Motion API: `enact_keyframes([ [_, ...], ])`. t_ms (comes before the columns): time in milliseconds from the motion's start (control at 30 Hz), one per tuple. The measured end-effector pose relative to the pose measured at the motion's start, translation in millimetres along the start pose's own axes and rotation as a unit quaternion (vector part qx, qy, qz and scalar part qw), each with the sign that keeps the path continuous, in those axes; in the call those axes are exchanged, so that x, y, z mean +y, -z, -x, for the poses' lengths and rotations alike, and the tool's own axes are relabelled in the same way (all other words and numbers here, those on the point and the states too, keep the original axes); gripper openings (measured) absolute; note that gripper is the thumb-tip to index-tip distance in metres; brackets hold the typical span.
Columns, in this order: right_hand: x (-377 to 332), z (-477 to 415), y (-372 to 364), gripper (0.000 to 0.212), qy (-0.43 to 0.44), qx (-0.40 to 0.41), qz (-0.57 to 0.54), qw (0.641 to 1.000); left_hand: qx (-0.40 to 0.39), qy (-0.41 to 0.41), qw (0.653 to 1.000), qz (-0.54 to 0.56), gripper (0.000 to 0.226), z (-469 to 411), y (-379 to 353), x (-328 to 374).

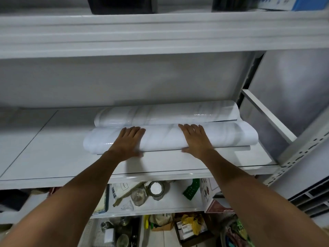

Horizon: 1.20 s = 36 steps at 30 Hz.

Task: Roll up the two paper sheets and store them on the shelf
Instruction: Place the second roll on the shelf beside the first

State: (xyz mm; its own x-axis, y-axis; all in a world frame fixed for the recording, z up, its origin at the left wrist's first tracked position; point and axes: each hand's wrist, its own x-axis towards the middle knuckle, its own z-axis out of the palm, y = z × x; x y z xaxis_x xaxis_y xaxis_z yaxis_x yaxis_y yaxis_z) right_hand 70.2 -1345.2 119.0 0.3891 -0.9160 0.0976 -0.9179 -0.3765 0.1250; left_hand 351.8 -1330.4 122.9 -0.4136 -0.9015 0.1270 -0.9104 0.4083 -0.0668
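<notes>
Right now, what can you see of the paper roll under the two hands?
The front paper roll is white with faint grey streaks and a glossy sheen. It is loosely rolled into a long tube, lying sideways on the white shelf, its loose edge showing along the front. The left hand and right hand rest on top, fingers flat, thumbs at its front edge. The rear paper roll lies right behind it.

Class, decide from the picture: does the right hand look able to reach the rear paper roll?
Probably yes. The right hand lies flat on the front roll; the rear roll lies directly behind it, with open space above both and nothing between.
</notes>
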Motion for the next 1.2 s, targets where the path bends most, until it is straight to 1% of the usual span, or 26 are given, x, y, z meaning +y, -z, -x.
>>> enact_keyframes([
  [100,6,-8,5,0.08,0.001,0.058,-0.019,0.998,0.027,0.005,0.999,-0.017,0.081,-10,1,-5],
  [167,12,-13,11,0.072,0.011,0.067,-0.042,0.997,0.023,-0.003,1.0,0.006,0.077,-15,9,-11],
  [267,23,-19,23,0.065,0.037,0.063,-0.09,0.993,-0.005,-0.023,0.999,0.026,0.074,-21,28,-20],
  [333,30,-23,32,0.065,0.04,0.061,-0.083,0.994,0.01,-0.015,0.998,0.053,0.072,-26,39,-27],
  [400,33,-24,38,0.069,0.026,0.054,-0.06,0.996,0.007,0.01,0.997,0.078,0.072,-30,45,-29],
  [500,27,-20,32,0.08,0.015,0.022,-0.041,0.999,-0.033,0.024,0.996,0.073,0.075,-26,37,-24],
  [600,20,-12,19,0.086,0.009,-0.002,-0.069,0.998,-0.073,0.039,0.992,0.098,0.079,-17,19,-20],
  [667,20,-8,15,0.086,0.009,0.005,-0.063,0.998,-0.059,0.04,0.991,0.11,0.082,-12,15,-19],
  [767,20,-6,15,0.084,0.018,0.058,-0.04,0.997,-0.011,0.032,0.993,0.11,0.086,-10,17,-17],
  [900,17,-2,15,0.073,0.057,0.117,-0.028,0.991,0.042,0.009,0.994,0.098,0.079,-10,18,-18],
  [1033,11,2,11,0.063,0.067,0.135,-0.033,0.988,0.072,-0.012,0.995,0.071,0.071,-7,19,-17],
  [1200,5,7,9,0.063,0.061,0.144,-0.041,0.987,0.079,-0.019,0.995,0.065,0.064,0,18,-16],
])
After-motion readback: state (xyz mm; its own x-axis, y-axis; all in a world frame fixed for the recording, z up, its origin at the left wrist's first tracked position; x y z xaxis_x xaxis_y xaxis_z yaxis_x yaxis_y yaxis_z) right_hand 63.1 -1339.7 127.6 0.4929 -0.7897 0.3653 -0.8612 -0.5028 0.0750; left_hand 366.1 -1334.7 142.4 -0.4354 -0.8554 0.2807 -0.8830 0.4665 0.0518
